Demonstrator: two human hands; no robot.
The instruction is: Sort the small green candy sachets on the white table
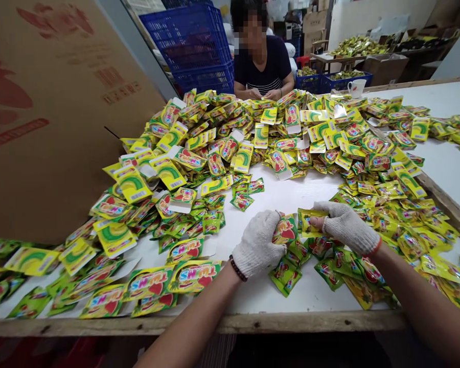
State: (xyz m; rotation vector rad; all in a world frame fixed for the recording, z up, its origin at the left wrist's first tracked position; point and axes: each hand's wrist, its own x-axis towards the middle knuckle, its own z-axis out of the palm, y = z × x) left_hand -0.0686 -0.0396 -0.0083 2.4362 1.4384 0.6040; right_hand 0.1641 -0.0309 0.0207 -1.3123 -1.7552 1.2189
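Note:
My left hand (258, 240), in a white knit glove with bare fingertips, is closed around a small printed candy box (285, 230). In my right hand (343, 225), gloved the same way, a yellow candy sachet (305, 223) is pinched between thumb and fingers, close to the end of the box. Below both hands lie green sachets (285, 276) on the white tabletop (253, 301). Flat printed cartons (193, 276) overlap to the left of my left wrist. Yellow sachets (410, 240) are heaped beyond my right hand.
A large pile of small candy boxes (214, 163) spreads across the table. At left stands a big cardboard carton (42, 128). Opposite sits a person (264, 64) with hands at the pile. Blue crates (191, 41) are stacked behind; a white mug (356, 88) stands at the far edge.

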